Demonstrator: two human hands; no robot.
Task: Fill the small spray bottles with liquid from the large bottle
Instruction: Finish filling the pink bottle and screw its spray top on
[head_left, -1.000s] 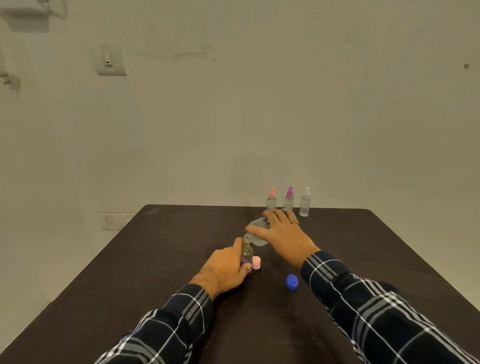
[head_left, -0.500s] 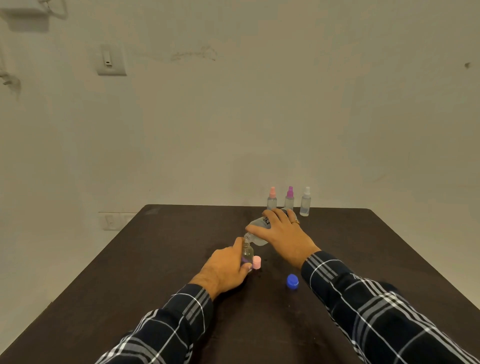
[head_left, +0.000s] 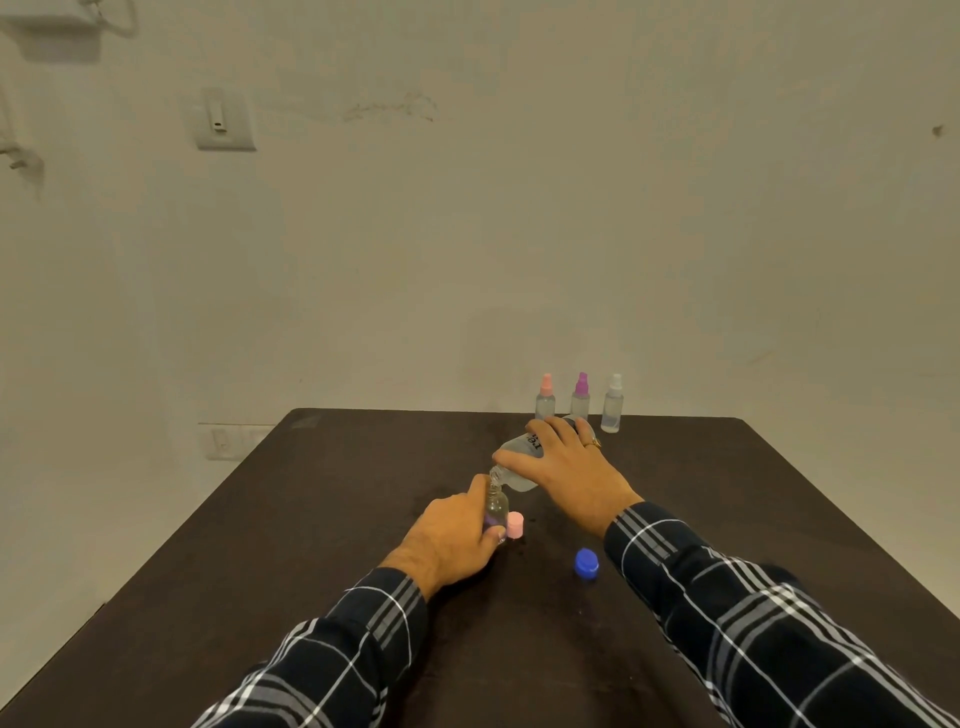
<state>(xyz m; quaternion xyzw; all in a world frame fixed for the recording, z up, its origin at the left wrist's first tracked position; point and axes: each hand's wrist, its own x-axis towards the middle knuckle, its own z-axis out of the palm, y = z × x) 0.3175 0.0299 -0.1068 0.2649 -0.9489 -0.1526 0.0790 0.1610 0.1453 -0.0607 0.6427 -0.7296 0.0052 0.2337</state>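
Head view: large bottle (head_left: 519, 460), clear, tilted neck-down with its mouth at the open top of a small spray bottle (head_left: 497, 512) standing mid-surface; right hand (head_left: 569, 470) grips it from above, fingers (head_left: 563, 430) curled round the body, while left hand (head_left: 452, 540) wraps the small bottle. Label: dark lettering, mostly covered, unreadable. Adjacent: pink cap (head_left: 515, 525) just beside, blue cap (head_left: 587, 563) nearer, three capped spray bottles (head_left: 581, 400) along the far edge of the dark surface (head_left: 311, 571).

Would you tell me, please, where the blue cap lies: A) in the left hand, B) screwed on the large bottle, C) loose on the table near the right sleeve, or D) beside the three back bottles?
C: the blue cap lies loose on the table, untouched.
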